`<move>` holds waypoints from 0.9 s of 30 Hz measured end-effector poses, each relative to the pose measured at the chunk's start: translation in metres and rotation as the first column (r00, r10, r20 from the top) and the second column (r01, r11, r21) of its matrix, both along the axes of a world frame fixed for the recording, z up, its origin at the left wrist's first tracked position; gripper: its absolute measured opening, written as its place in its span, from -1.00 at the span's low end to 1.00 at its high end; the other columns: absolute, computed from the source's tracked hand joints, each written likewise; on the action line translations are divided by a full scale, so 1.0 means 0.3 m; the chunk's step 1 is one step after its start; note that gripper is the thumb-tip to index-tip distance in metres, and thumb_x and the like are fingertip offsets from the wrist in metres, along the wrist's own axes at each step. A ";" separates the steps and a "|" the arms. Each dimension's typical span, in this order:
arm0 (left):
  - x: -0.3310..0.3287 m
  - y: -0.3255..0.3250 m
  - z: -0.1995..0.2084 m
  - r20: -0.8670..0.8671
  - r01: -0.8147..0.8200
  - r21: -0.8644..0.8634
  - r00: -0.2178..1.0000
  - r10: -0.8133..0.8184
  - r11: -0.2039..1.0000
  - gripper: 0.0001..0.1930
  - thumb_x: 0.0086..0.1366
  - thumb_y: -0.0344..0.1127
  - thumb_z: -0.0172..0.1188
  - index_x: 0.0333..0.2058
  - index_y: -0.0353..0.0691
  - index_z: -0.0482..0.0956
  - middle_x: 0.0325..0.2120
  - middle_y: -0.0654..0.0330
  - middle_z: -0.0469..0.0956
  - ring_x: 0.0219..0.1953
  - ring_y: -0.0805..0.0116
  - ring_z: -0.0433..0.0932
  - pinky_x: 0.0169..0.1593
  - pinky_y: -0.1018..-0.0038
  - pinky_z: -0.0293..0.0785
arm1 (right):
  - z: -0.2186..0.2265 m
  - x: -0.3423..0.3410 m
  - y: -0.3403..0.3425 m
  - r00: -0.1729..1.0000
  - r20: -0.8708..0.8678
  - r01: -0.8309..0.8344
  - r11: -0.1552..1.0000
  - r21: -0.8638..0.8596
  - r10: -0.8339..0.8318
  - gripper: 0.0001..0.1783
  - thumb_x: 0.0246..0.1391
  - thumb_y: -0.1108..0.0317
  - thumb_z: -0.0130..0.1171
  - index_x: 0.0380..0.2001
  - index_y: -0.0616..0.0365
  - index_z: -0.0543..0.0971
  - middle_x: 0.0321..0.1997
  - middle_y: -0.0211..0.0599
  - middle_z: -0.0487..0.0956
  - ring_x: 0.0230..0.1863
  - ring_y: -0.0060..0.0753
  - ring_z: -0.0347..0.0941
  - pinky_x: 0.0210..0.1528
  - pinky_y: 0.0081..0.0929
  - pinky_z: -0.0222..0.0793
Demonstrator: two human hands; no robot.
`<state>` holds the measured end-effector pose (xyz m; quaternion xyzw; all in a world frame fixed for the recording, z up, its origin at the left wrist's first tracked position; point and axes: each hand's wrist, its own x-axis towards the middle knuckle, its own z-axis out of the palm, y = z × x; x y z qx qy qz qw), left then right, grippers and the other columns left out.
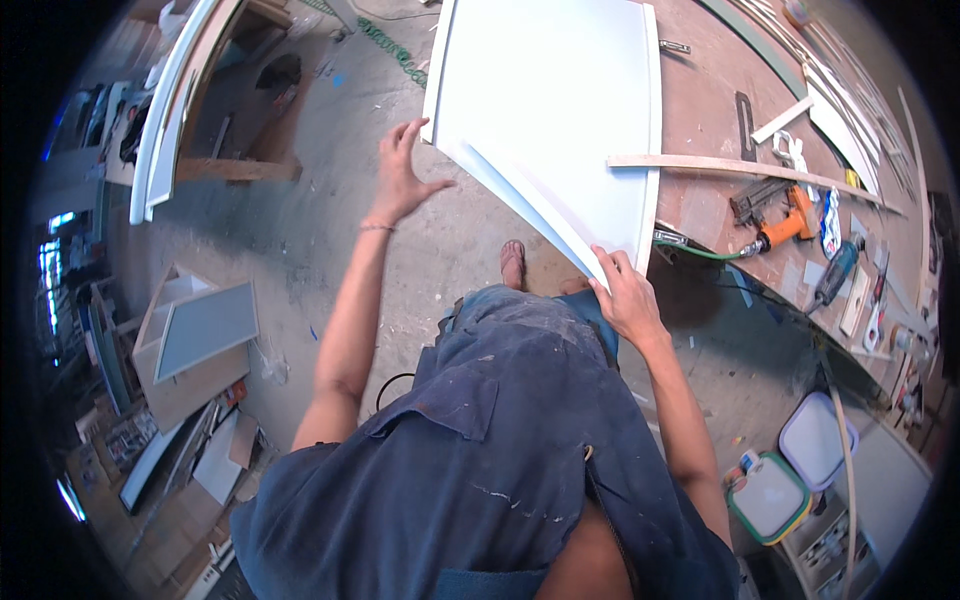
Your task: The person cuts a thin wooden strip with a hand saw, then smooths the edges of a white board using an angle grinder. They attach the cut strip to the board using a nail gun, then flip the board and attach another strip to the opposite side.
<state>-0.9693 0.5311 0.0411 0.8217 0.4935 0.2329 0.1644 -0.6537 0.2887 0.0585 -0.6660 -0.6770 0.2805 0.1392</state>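
Observation:
A white panel (560,80) with raised strips along its two long sides lies in front of me, reaching away from my body. Along its near end, a thin white sheet (535,205) stands up at a slant. My right hand (630,298) pinches the sheet's near right corner, fingers on top. By the panel's near left corner is my left hand (402,180), its fingers and thumb spread with nothing between them. One fingertip comes very close to the panel's edge; whether it touches, I cannot tell.
At right, a workbench (700,110) carries an orange nail gun (785,225), a teal power tool (838,272) and a wooden strip (740,163) that overlaps the panel. Left stand a box-like cabinet (190,385) and scrap boards. A green coiled hose (385,45) lies on the floor.

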 end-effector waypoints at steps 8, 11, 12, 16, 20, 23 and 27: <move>-0.053 0.306 -0.004 -0.215 0.475 -0.181 0.836 -0.505 0.861 -0.36 -0.08 -0.35 0.48 0.07 0.01 0.55 0.07 0.19 0.44 0.12 0.13 0.38 0.24 0.26 0.38 | -0.045 -0.108 0.006 1.000 -0.023 0.007 0.999 0.042 -0.006 -0.45 0.14 0.33 0.13 0.22 0.06 0.33 -0.11 -0.08 0.44 -0.27 0.14 0.48 -0.23 -0.06 0.43; -0.045 0.319 -0.012 -0.288 0.511 -0.195 0.786 -0.547 0.837 -0.48 -0.03 -0.34 0.45 0.00 0.05 0.63 0.04 0.23 0.48 0.12 0.20 0.39 0.22 0.25 0.41 | -0.047 -0.121 0.015 1.000 -0.025 0.007 1.000 0.030 -0.007 -0.45 0.13 0.34 0.13 0.21 0.06 0.34 -0.10 -0.08 0.44 -0.27 0.14 0.47 -0.22 -0.06 0.43; -0.044 0.327 -0.020 -0.284 0.524 -0.186 0.781 -0.556 0.831 -0.52 -0.01 -0.33 0.44 -0.03 0.06 0.65 0.01 0.25 0.49 0.11 0.22 0.40 0.20 0.26 0.42 | -0.046 -0.122 0.021 1.000 -0.027 0.008 1.000 0.023 -0.008 -0.46 0.13 0.33 0.14 0.21 0.06 0.35 -0.11 -0.08 0.44 -0.26 0.14 0.47 -0.22 -0.06 0.42; -0.055 0.345 -0.047 -0.261 0.552 -0.153 0.778 -0.572 0.820 -0.63 0.02 -0.30 0.41 -0.12 0.06 0.70 -0.06 0.28 0.54 0.07 0.24 0.42 0.15 0.28 0.46 | -0.048 -0.130 0.036 0.999 -0.050 0.021 1.000 -0.004 -0.021 -0.46 0.11 0.33 0.15 0.20 0.05 0.37 -0.13 -0.08 0.44 -0.19 0.10 0.45 -0.17 -0.08 0.41; -0.050 0.348 -0.039 -0.247 0.567 -0.166 0.768 -0.591 0.807 -0.67 0.02 -0.31 0.40 -0.16 0.03 0.71 -0.09 0.28 0.55 0.05 0.22 0.44 0.11 0.28 0.48 | -0.071 -0.135 0.028 0.998 -0.033 0.062 0.997 0.056 -0.060 -0.48 0.08 0.34 0.18 0.15 0.08 0.41 -0.15 -0.11 0.43 -0.12 0.02 0.42 -0.12 -0.11 0.39; -0.057 0.357 -0.050 -0.243 0.604 -0.116 0.752 -0.612 0.788 -0.68 0.02 -0.33 0.39 -0.17 0.02 0.72 -0.10 0.27 0.56 0.03 0.21 0.45 0.08 0.29 0.49 | -0.100 -0.143 0.011 0.991 -0.031 0.131 0.985 0.116 -0.128 -0.54 0.06 0.36 0.20 0.07 0.11 0.46 -0.16 -0.13 0.44 -0.09 -0.04 0.41 -0.09 -0.13 0.37; -0.067 0.371 -0.057 -0.251 0.638 -0.090 0.729 -0.637 0.765 -0.70 0.03 -0.36 0.38 -0.19 0.03 0.72 -0.13 0.28 0.58 0.01 0.24 0.47 0.08 0.29 0.49 | -0.145 -0.153 -0.004 0.966 -0.019 0.254 0.937 0.240 -0.257 -0.59 0.01 0.37 0.25 -0.02 0.10 0.50 -0.16 -0.18 0.44 -0.06 -0.09 0.39 -0.04 -0.19 0.31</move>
